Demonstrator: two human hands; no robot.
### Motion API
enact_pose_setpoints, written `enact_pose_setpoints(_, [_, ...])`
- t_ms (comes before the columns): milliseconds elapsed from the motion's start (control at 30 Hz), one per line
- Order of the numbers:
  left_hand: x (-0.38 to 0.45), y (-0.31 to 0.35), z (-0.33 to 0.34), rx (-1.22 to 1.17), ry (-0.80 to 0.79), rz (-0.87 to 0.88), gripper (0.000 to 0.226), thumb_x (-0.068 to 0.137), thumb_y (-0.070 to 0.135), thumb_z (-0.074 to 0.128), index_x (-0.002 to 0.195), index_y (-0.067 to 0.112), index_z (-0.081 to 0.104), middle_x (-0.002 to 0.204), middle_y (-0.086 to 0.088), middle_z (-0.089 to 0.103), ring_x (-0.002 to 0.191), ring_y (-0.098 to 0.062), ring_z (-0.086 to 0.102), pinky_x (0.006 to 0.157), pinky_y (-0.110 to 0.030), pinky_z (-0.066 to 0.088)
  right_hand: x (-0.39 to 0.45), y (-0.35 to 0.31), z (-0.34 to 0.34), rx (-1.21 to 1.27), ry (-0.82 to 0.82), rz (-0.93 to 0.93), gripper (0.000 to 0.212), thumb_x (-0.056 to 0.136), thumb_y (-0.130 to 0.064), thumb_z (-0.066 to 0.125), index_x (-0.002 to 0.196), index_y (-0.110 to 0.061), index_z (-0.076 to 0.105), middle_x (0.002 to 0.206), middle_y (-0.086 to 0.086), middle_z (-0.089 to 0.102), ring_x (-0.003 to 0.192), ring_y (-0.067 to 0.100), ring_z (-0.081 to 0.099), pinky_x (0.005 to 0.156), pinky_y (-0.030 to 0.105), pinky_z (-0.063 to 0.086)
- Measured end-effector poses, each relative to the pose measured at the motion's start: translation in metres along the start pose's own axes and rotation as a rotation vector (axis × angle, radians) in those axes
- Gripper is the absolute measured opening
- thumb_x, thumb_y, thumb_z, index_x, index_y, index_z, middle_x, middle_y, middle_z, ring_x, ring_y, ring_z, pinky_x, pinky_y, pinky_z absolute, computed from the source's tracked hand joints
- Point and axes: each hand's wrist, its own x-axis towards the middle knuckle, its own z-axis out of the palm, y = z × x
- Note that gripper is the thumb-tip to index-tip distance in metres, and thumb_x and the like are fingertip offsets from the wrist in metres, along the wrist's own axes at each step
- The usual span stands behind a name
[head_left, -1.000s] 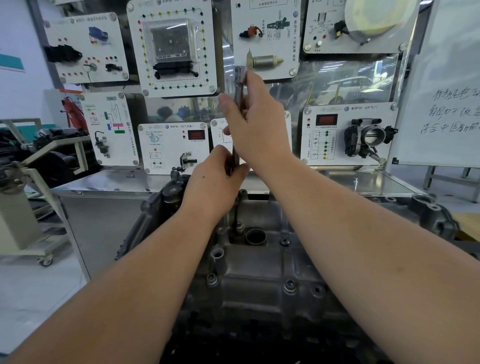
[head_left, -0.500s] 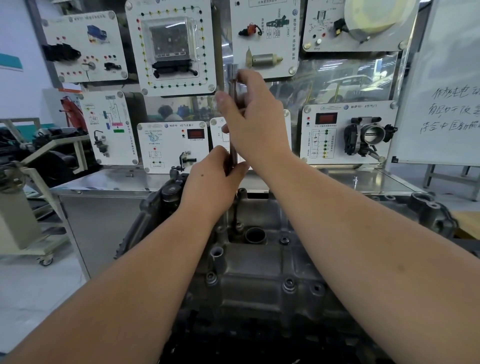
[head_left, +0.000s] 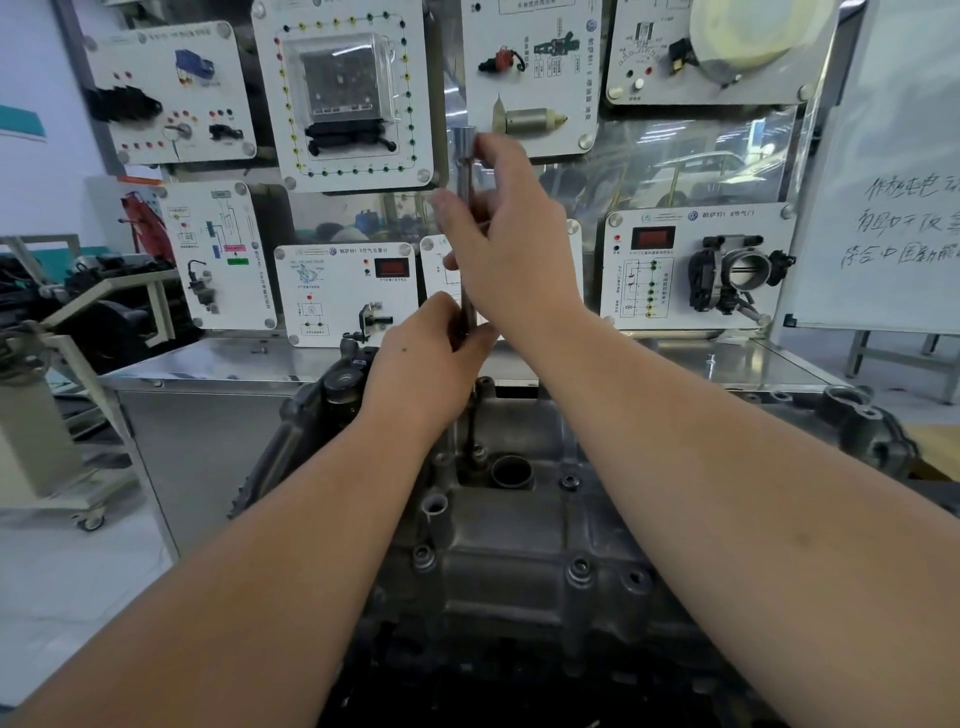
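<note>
Seen from the head camera, a thin metal rod (head_left: 466, 179) stands upright over the far end of a grey engine casing (head_left: 519, 551), its thicker socket end on top. The right hand (head_left: 511, 244) pinches the upper shaft, fingers curled round it and one fingertip up beside the socket end. The left hand (head_left: 426, 364) sits lower, fingers and thumb wrapped round the shaft just above the casing. Below that hand a dark, narrow length runs down to a bolt by a round hole (head_left: 511, 470). Behind the casing are a steel bench (head_left: 208, 364), white panels (head_left: 353, 98) and a whiteboard (head_left: 893, 182) to the right.
</note>
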Motion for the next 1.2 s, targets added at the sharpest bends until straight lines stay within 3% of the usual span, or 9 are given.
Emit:
enact_pose_setpoints(233, [-0.0028,0.0037,0.0001,-0.037,-0.018,0.016,0.029,0.104,0.036,0.043,0.077,0.027,0.047,0.072,0.003,0.058,0.071,-0.022,0.053,0.061,-0.036,0.038,0.0007,-0.0006,0.0012,-0.092,-0.046,0.000,0.037,0.109,-0.027,0.042,0.142,-0.011,0.045,0.095,0.003,0.073,0.073,0.020,0.071,0.072,0.043,0.059])
enact_pose_setpoints(467, [-0.0009,0.0018,-0.0014,-0.018,-0.008,0.018,0.026,0.101,0.037,0.051,0.092,0.013,0.056,0.084,-0.002,0.066,0.082,-0.026,0.062,0.070,-0.036,0.048,-0.0001,-0.0009,0.0037,-0.079,-0.074,0.015,0.046,0.109,-0.030,0.039,0.152,-0.014,0.037,0.102,0.003,0.073,0.076,0.020,0.072,0.075,0.042,0.059])
enact_pose_setpoints(667, [-0.0022,0.0030,-0.0019,-0.024,0.000,0.013,0.032,0.098,0.040,0.056,0.098,0.007,0.056,0.086,-0.006,0.065,0.086,-0.031,0.061,0.078,-0.041,0.051,-0.0019,-0.0029,0.0001,-0.036,0.024,-0.026,0.047,0.100,-0.025,0.063,0.143,-0.014,0.046,0.084,-0.012,0.067,0.075,0.013,0.069,0.073,0.036,0.058])
enact_pose_setpoints(800, [-0.0034,0.0047,-0.0010,-0.045,-0.030,0.012,0.031,0.103,0.040,0.047,0.087,0.014,0.055,0.078,-0.004,0.061,0.076,-0.028,0.056,0.066,-0.040,0.044,0.0010,-0.0029,0.0006,-0.061,0.002,0.046,0.037,0.105,-0.026,0.051,0.139,-0.012,0.048,0.096,0.003,0.073,0.079,0.022,0.071,0.076,0.039,0.059])
enact_pose_setpoints(933, [-0.0035,0.0053,-0.0001,-0.040,-0.027,0.018,0.036,0.107,0.032,0.042,0.071,0.025,0.042,0.067,0.006,0.051,0.064,-0.014,0.046,0.058,-0.034,0.030,0.0020,-0.0025,0.0011,0.053,0.016,0.085,0.015,0.107,-0.021,0.046,0.109,-0.010,0.056,0.090,0.002,0.072,0.071,0.022,0.070,0.071,0.043,0.059])
enact_pose_setpoints(1000, [-0.0036,0.0045,-0.0014,-0.006,-0.022,0.038,0.033,0.107,0.031,0.043,0.074,0.024,0.046,0.071,0.005,0.056,0.067,-0.016,0.052,0.058,-0.033,0.035,0.0022,-0.0023,0.0021,0.055,-0.002,0.089,0.017,0.107,-0.024,0.046,0.116,-0.013,0.056,0.091,-0.002,0.072,0.070,0.018,0.070,0.065,0.035,0.056])
enact_pose_setpoints(1100, [-0.0023,0.0037,-0.0023,-0.004,-0.014,0.030,0.030,0.105,0.037,0.046,0.090,0.013,0.055,0.081,-0.004,0.063,0.078,-0.028,0.057,0.066,-0.037,0.042,0.0012,-0.0008,0.0022,0.001,-0.011,0.050,0.034,0.104,-0.030,0.054,0.135,-0.016,0.052,0.089,-0.004,0.072,0.075,0.015,0.071,0.071,0.033,0.057])
enact_pose_setpoints(1200, [-0.0022,0.0036,-0.0019,-0.026,-0.011,0.018,0.033,0.103,0.041,0.051,0.099,0.008,0.057,0.086,-0.006,0.064,0.084,-0.030,0.059,0.073,-0.039,0.047,0.0012,0.0000,0.0019,-0.052,-0.010,0.026,0.027,0.102,-0.030,0.057,0.125,-0.015,0.059,0.086,-0.001,0.072,0.077,0.018,0.071,0.076,0.038,0.058])
